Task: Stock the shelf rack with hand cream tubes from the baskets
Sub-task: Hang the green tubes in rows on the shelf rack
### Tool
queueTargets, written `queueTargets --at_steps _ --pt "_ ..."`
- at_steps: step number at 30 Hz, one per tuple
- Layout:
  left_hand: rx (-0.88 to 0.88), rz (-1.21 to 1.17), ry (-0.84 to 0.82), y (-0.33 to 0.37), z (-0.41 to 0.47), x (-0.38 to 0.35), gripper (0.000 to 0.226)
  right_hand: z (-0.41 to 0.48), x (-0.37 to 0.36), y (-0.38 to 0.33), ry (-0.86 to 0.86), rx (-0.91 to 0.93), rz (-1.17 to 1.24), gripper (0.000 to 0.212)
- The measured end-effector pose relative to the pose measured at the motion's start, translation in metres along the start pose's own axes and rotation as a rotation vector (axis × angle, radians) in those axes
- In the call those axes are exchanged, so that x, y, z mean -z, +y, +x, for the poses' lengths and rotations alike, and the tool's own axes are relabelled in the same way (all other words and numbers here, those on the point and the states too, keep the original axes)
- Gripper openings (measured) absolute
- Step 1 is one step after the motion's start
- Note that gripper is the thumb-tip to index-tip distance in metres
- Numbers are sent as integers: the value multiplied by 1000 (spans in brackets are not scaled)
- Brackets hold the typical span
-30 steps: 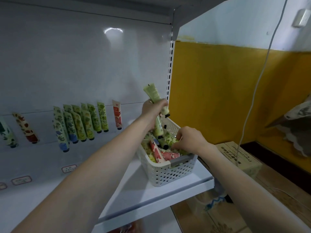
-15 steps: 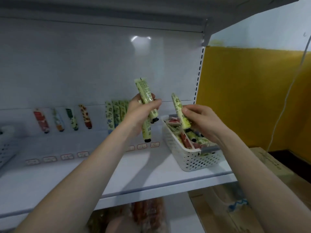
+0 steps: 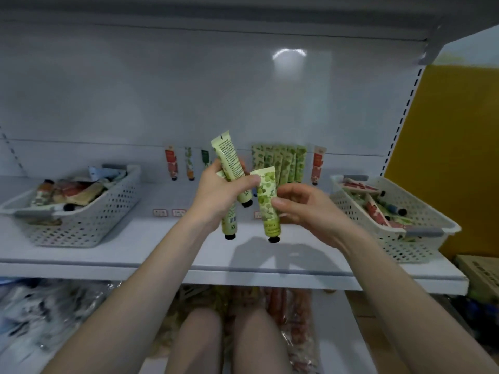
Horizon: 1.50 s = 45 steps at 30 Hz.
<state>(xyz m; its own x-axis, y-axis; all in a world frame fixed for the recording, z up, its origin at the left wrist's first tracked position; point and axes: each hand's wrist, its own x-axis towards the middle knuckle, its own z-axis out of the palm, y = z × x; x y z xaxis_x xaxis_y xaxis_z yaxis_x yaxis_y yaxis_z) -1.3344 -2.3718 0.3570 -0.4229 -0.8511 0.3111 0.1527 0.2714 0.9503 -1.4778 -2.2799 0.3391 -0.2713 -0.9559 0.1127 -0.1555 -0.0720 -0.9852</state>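
Hand cream tubes (image 3: 228, 160) gripped in left hand (image 3: 216, 195), right hand (image 3: 302, 206) pinching one tube (image 3: 266, 195), above bare shelf (image 3: 270, 255) between baskets (image 3: 89, 211).

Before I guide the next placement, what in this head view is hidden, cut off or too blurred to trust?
- Green hand cream tubes in the left hand: their middles are covered by its grip; exact count unclear.
- Print on the leaf-patterned green tube in the right hand: too blurred to read.
- White perforated basket on the left: contents blurred, lower layers hidden by its wall.
- Small price labels: too small.
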Motion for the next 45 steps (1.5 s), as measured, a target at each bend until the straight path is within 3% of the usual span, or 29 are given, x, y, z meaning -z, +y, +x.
queueTargets --at_steps 7,11,18,20,23,26,30,45 --pt "5 -5 5 -13 -3 8 25 5 -11 10 -22 18 -150 24" --pt "18 -10 21 -23 1 -1 23 11 -7 18 33 34 -206 9" --pt "114 -28 12 -50 9 -9 19 41 31 32 406 60 -204 4" --pt "168 -63 -6 -55 15 -13 14 57 50 32 530 105 -295 14" --pt "275 -180 -29 -60 25 -16 7 86 77 29 661 135 -461 10" --pt "301 -216 -52 -65 34 -20 9 111 94 28 735 102 -599 28" --pt "272 -152 -36 -76 42 -23 5 135 100 37 750 106 -665 29" --pt "237 -134 -72 -89 53 -24 2 163 82 69 562 63 -816 27"
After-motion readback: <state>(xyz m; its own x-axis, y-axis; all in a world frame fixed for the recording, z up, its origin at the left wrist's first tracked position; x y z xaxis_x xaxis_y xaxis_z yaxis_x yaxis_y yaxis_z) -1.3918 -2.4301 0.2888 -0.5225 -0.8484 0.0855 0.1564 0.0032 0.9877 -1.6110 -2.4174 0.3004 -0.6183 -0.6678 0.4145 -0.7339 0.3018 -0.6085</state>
